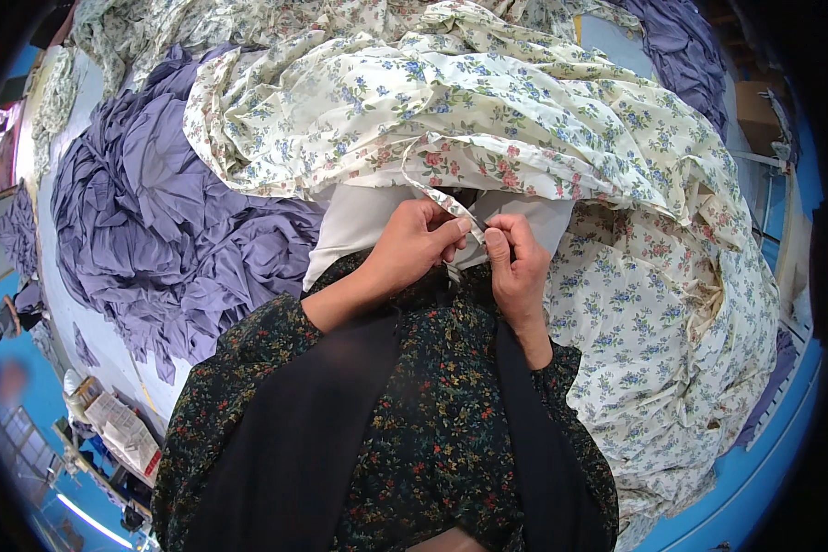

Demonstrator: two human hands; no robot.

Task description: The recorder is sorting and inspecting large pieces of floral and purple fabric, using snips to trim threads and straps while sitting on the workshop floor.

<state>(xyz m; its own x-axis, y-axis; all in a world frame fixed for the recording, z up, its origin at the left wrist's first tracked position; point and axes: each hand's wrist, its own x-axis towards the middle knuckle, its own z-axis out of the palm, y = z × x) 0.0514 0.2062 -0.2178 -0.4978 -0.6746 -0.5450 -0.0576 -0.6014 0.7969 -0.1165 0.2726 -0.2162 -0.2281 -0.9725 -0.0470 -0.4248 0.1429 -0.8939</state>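
A large cream cloth with blue and pink flowers (515, 101) lies heaped in front of me and over my lap. From its near edge a narrow floral fabric strip (446, 204) loops down between my hands. My left hand (419, 241) is closed, pinching the strip between thumb and fingers. Just to the right, my right hand (520, 262) is closed too, thumb against forefinger beside the strip's lower part. A small dark thing (480, 224) shows at its fingertips, too small to name. The fingers partly hide the strip's end.
Crumpled purple cloth (175, 202) is piled on the left, with more purple cloth (681, 55) at the far right. The floral cloth hangs down my right side. A cardboard box (759, 115) stands at the right. Papers (124, 432) lie at the lower left.
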